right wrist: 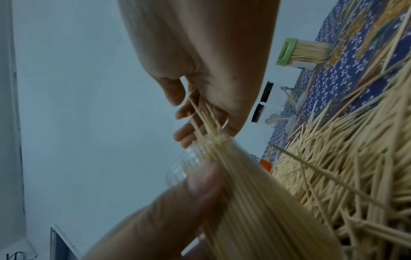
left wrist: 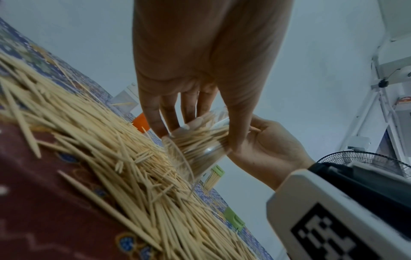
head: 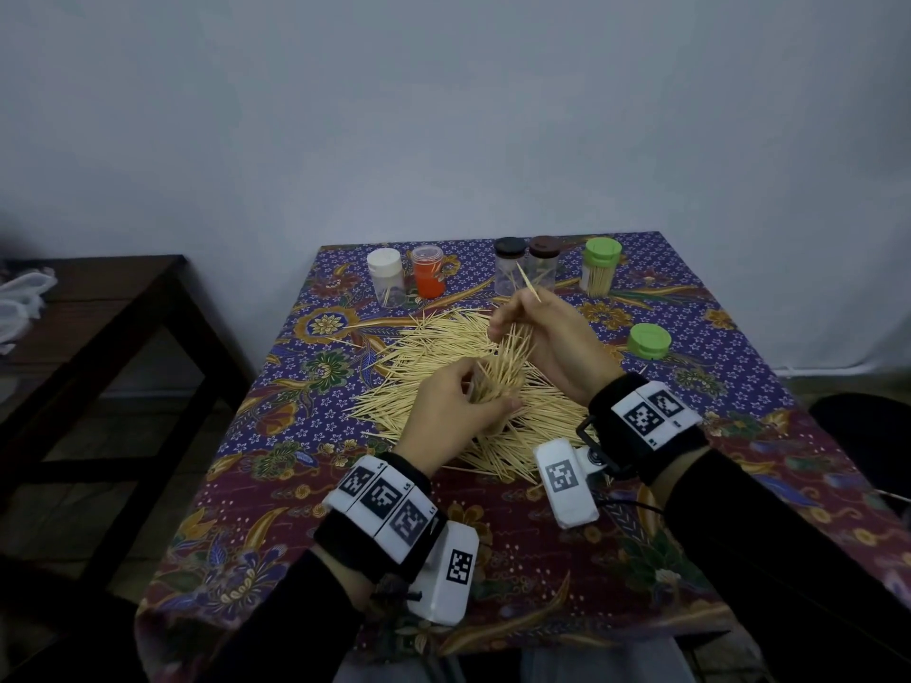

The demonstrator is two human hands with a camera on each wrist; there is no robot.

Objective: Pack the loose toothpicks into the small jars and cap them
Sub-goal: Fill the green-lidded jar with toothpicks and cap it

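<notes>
over the pile of loose toothpicks at the middle of the table, the left hand holds a clear jar, fingers and thumb curled round its wall, so this grip is closed on the jar. the jar is tilted, its mouth toward the right hand, and is already packed with toothpicks that stick out past the rim. the right hand pinches a bunch of toothpicks between thumb and fingers, their lower ends in the jar mouth; one toothpick juts up from this grip. beyond the pile, at the far edge of the table, stand five capped jars: white cap, orange jar, two dark caps, and a green-capped jar full of toothpicks. right of the pile lies a loose green cap, well apart from the hands.
</notes>
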